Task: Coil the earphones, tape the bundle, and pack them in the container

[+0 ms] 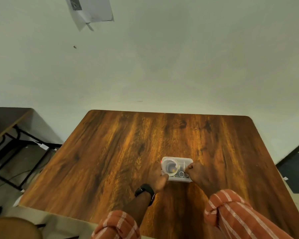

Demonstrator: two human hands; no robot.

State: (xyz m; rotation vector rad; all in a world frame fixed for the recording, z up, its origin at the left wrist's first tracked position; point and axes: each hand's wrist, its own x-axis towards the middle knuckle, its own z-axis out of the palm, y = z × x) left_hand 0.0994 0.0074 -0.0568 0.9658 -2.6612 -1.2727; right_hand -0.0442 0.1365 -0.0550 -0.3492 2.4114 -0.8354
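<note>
We see a small clear plastic container (186, 160) resting on the wooden surface (110, 152), a little toward its near edge, with both hands at it. Our left hand (158, 177) is curled against the container's left side beside a roll of clear tape (169, 166), which sits at that end; whether the roll lies inside or on top we cannot tell. The left grip is mostly closed, though what it has hold of is hidden. Our right hand (199, 175) is balled at the container's right edge, fingers tucked in, and we cannot tell what they pinch. Thin white earphones (182, 174) appear as small loops inside the container, near its front wall
</note>
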